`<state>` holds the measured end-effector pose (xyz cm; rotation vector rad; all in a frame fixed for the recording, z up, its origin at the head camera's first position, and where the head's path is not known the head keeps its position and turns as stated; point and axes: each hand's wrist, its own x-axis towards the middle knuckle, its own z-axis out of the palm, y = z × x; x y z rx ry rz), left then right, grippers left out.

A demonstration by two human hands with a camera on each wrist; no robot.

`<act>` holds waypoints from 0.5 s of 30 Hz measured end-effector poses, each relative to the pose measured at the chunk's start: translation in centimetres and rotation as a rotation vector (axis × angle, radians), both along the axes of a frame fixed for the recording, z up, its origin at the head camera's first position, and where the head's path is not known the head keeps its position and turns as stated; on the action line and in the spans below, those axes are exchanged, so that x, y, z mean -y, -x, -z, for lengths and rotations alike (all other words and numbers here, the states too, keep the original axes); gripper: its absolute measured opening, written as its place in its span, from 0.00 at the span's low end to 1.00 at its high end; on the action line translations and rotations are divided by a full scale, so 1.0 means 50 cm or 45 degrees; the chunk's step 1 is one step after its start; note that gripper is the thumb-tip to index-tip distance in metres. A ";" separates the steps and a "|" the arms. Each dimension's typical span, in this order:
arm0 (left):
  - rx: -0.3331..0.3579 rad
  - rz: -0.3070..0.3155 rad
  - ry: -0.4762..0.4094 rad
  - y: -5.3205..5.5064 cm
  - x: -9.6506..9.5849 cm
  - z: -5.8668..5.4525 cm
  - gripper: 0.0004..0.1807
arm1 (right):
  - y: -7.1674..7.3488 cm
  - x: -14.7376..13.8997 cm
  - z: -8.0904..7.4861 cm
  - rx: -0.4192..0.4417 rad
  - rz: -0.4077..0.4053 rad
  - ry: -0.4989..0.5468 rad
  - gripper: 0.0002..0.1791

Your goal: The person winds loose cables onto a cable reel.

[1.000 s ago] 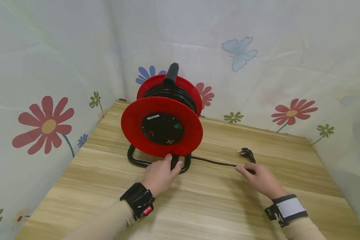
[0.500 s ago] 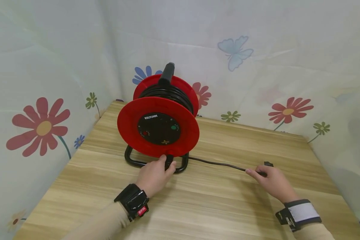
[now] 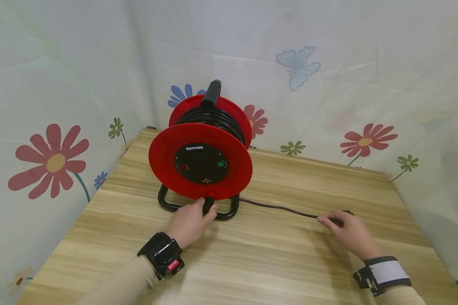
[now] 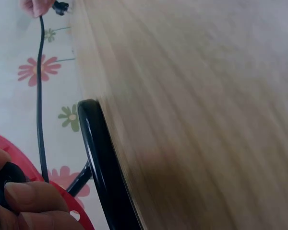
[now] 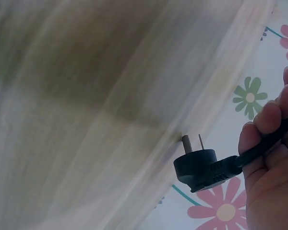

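A red cable reel (image 3: 201,161) with black cord wound on it stands on the wooden table, its round black face toward me. My left hand (image 3: 188,223) pinches the black knob (image 3: 208,206) at the lower edge of the front disc; in the left wrist view its fingers (image 4: 36,196) wrap around that knob. From the reel's lower right, a length of black cable (image 3: 278,206) runs across to my right hand (image 3: 349,233), which grips it near its end. Past those fingers, the plug (image 5: 197,167) sticks out with its metal prongs bare, mostly hidden in the head view.
The reel's black tube stand (image 3: 168,205) rests on the table (image 3: 267,258). A dark carrying handle (image 3: 211,95) rises above the discs. Behind and to the left hangs a pale curtain (image 3: 236,51) printed with flowers and a butterfly.
The reel's front disc has turned slightly clockwise, its knob and my left hand shifting left. My right hand has moved right with the cable, drawing the plug toward it. The head view has shifted slightly.
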<state>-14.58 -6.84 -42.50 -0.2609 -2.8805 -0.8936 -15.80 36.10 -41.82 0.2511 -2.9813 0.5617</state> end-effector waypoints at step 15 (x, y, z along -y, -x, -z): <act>0.123 0.003 -0.010 0.001 0.025 -0.006 0.22 | -0.001 0.006 -0.010 -0.165 -0.087 -0.018 0.14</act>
